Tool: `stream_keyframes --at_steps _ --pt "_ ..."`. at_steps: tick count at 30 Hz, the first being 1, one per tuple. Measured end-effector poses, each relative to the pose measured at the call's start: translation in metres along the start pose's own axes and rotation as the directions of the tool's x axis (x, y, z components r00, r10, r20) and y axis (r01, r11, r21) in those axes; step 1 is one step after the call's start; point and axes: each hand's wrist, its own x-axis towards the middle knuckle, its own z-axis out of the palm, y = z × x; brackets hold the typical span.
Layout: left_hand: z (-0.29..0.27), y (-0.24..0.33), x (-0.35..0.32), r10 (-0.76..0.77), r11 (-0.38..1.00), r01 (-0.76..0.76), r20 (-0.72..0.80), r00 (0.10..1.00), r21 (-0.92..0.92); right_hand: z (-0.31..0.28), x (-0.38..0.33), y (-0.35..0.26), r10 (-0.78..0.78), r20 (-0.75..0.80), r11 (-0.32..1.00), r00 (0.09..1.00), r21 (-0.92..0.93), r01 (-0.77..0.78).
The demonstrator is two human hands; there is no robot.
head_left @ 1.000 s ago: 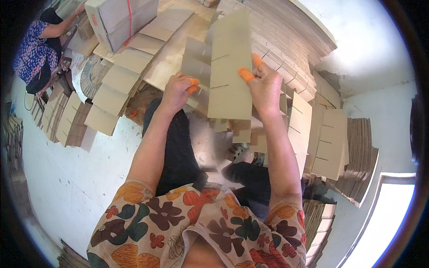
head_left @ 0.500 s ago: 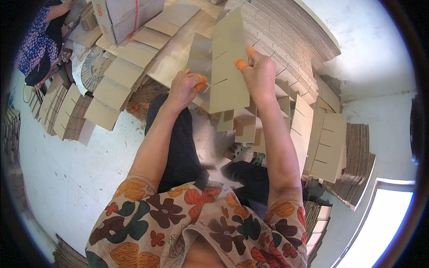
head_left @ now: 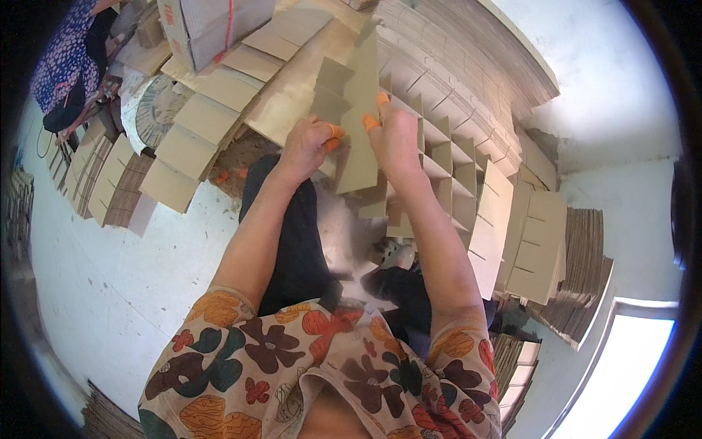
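My right hand, orange covers on its thumb and finger, grips a long tan cardboard strip that stands tilted, nearly edge-on, in front of me. My left hand is closed at the strip's left side, its orange-covered fingertips pinching a cardboard partition piece; the exact grip is partly hidden. Beneath and right of my right hand, a slotted cardboard divider grid shows several open cells. Its left part is hidden behind the held strip and my right hand.
Slotted cardboard sheets lie stacked at the far right, with another stack nearer. More cardboard pieces lie in an overlapping row at left, beside a large carton. A person works at the far left.
My right hand and the long strip have moved left toward my left hand. The strip has turned more edge-on, showing more of the grid's cells. My left hand has barely moved.
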Motion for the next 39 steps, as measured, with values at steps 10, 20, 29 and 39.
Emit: stream_keyframes --at_steps 10,20,29,39 --pt "0.004 -0.001 0.003 0.02 0.998 -0.023 -0.055 0.998 -0.051 0.017 0.01 0.012 -0.067 0.048 0.998 0.997 0.014 0.067" --pt "0.002 0.005 0.005 -0.031 0.999 0.03 -0.031 0.999 -0.044 0.039 0.002 0.018 -0.035 0.162 0.999 0.986 -0.014 0.037" --pt "0.0 0.008 0.001 -0.074 0.997 0.074 -0.026 0.997 0.019 0.027 -0.013 0.005 0.035 0.129 0.991 0.991 -0.134 -0.017" --pt "-0.002 0.043 0.02 0.145 0.935 -0.215 0.249 0.958 0.282 -0.006 -0.06 0.035 0.097 0.421 0.986 0.902 0.085 -0.146"
